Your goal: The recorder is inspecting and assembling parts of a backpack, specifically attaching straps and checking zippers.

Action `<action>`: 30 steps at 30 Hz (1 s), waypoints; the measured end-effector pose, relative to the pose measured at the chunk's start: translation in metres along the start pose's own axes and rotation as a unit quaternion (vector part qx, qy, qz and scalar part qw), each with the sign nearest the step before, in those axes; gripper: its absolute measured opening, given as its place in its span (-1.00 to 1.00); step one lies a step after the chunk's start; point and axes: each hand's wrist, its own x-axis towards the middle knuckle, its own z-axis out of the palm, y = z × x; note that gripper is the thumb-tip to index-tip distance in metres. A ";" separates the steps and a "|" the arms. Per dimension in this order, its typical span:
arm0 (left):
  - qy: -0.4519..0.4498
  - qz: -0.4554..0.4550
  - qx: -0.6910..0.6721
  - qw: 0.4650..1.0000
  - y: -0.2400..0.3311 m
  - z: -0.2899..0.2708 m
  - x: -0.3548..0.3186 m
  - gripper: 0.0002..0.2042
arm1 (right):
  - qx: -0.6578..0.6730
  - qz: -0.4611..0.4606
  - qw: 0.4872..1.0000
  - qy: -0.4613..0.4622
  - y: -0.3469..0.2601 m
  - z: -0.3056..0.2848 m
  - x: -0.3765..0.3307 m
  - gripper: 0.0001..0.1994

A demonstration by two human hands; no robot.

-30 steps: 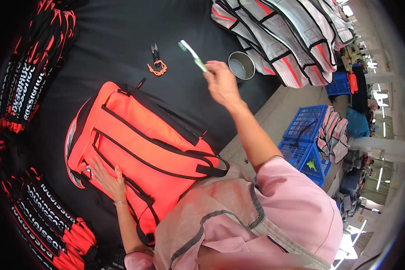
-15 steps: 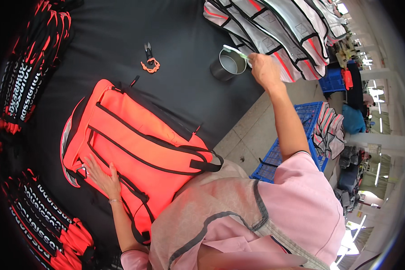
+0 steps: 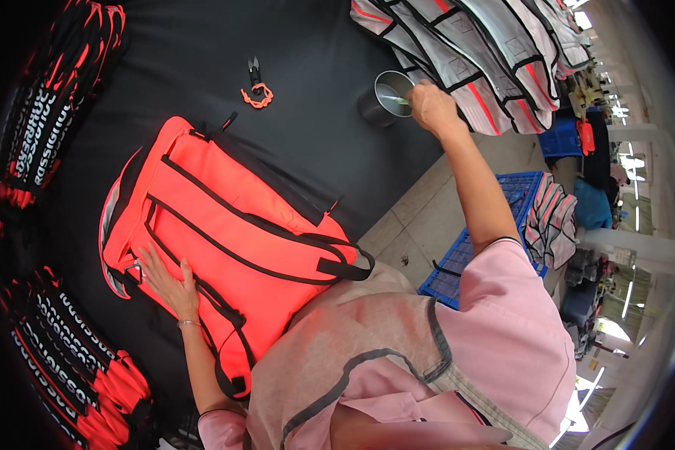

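Note:
A bright orange-red backpack (image 3: 270, 225) with black-edged shoulder straps lies on the black-covered table, straps facing up. My left hand (image 3: 171, 283) rests flat on it with the fingers spread, near the end with the grey lining. At the far right, my right hand (image 3: 433, 109) is closed round a toothbrush (image 3: 403, 101). Its head is down inside a metal cup (image 3: 377, 111), where I cannot make out the bristles. Thread snips (image 3: 254, 73) with an orange cord lie beyond the backpack.
Stacks of black and red straps with white lettering (image 3: 41, 142) line the left side. Grey-white panels with black edging (image 3: 465, 60) are piled at the far right. Beside the table, a blue plastic crate (image 3: 446, 281) stands on the floor near more folded panels (image 3: 551, 221).
My right hand has lowered the toothbrush from above the cup's rim into the cup. My left hand stays flat on the backpack. The whole view has shifted slightly.

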 end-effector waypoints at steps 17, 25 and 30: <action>0.034 0.017 -0.073 0.997 -0.006 0.004 -0.005 -0.20 | -0.029 0.033 0.997 -0.059 0.022 -0.032 -0.053 -0.81; 0.011 -0.050 0.008 0.999 0.015 -0.033 0.020 -0.37 | 0.252 0.000 0.967 0.035 -0.071 -0.105 -0.051 -0.78; 0.110 -0.038 -0.073 0.991 0.068 -0.043 0.082 -0.35 | 0.352 -0.166 0.920 -0.041 -0.179 -0.091 -0.009 -0.80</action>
